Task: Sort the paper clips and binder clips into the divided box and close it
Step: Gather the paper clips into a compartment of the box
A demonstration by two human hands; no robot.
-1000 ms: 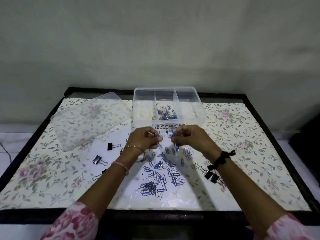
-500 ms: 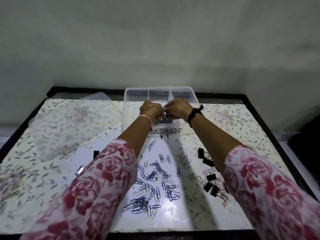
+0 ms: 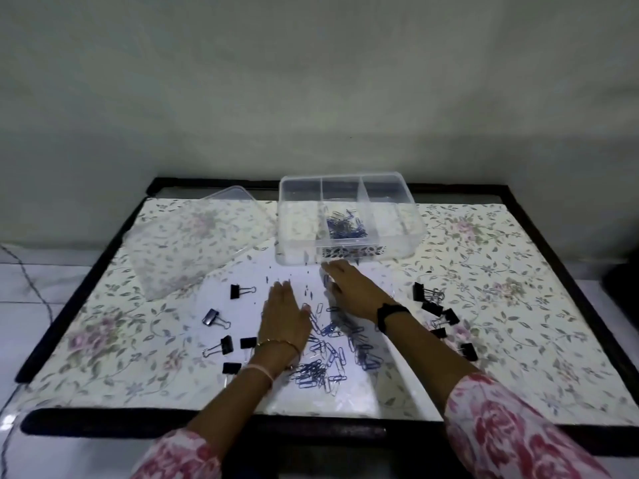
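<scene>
Over the loose paper clips (image 3: 332, 357), left hand (image 3: 285, 316) and right hand (image 3: 352, 293) lie flat, fingers straight, gripping nothing. At twelve o'clock sits the divided box (image 3: 397, 250), clips in its middle compartment; binder clips (image 3: 211, 318) scattered at nine and three.

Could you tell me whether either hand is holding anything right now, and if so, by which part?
Nothing is visibly held: the left hand and right hand are open, fingers straight, over the loose paper clips.
</scene>
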